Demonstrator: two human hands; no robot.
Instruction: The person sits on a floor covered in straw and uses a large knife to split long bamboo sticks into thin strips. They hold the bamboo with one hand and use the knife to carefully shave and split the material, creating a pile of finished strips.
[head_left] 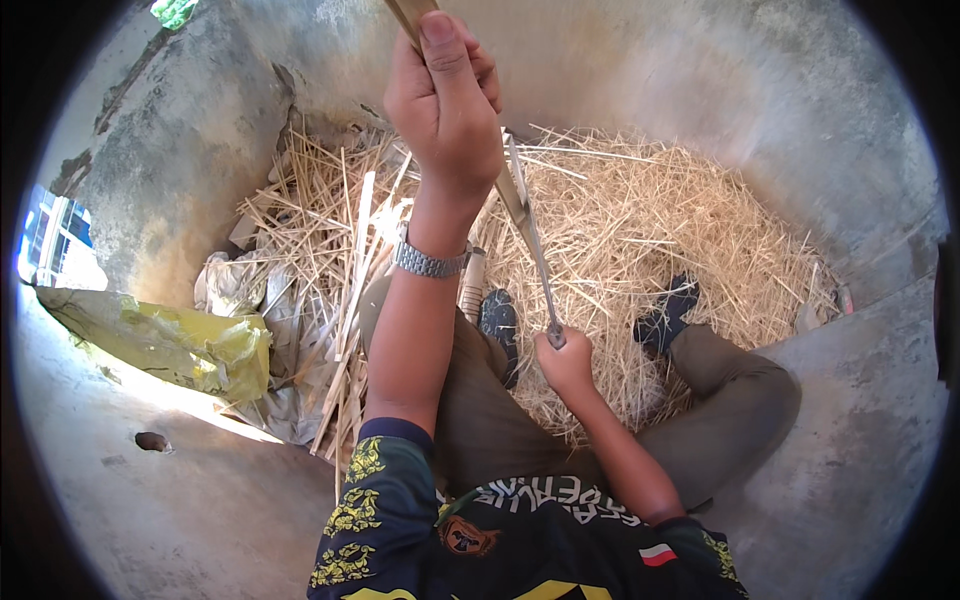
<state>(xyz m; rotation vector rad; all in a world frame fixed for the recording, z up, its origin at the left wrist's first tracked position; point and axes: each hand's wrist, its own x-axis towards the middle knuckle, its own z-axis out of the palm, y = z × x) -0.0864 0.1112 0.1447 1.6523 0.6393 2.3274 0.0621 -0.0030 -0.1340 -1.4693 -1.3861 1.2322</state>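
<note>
My left hand [445, 105], raised at the top centre with a metal watch [430, 260] on its wrist, is closed round a bamboo strip [512, 198]. The strip slants down from above the fist, behind my wrist, to the middle of the view. Lower down, my right hand [567, 360] grips a knife by its handle. The long, thin knife blade [543, 275] points up and away from me, against or very close to the strip's lower end. Most of the knife's handle is hidden inside my fingers.
Between my bent legs lies a heap of pale shavings [620, 220]. Longer split strips [340, 270] pile up on the left beside a yellow sack [200, 345]. A short cylindrical piece [473, 280] rests by my left leg. A curved concrete wall [640, 70] rises beyond.
</note>
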